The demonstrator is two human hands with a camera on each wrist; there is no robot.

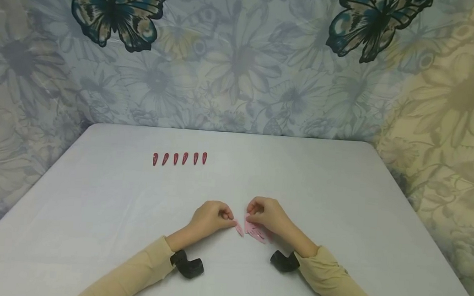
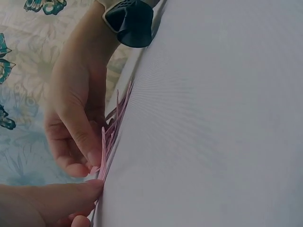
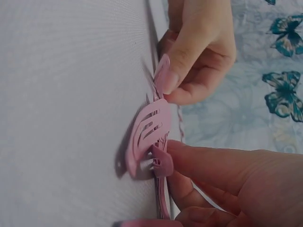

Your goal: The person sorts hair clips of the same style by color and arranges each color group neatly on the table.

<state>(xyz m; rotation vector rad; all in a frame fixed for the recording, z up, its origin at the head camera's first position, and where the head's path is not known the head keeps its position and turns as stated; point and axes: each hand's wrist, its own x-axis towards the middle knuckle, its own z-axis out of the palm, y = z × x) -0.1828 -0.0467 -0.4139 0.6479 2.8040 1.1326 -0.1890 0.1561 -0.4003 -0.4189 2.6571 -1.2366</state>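
My left hand pinches a pink snap hair clip between thumb and finger, just above the white table. The same clip shows under the left thumb at the top of the right wrist view. Close by on the right, my right hand pinches at the edge of a small pile of pink hair clips. In the right wrist view several overlapping pink clips lie beside the right thumb and fingertips. The palm hides part of the pile in the head view.
Farther back on the white table, a row of several dark red hair clips lies left of centre, evenly spaced. Patterned cloth with butterflies stands behind the table's back edge. Black wrist cameras hang below both sleeves.
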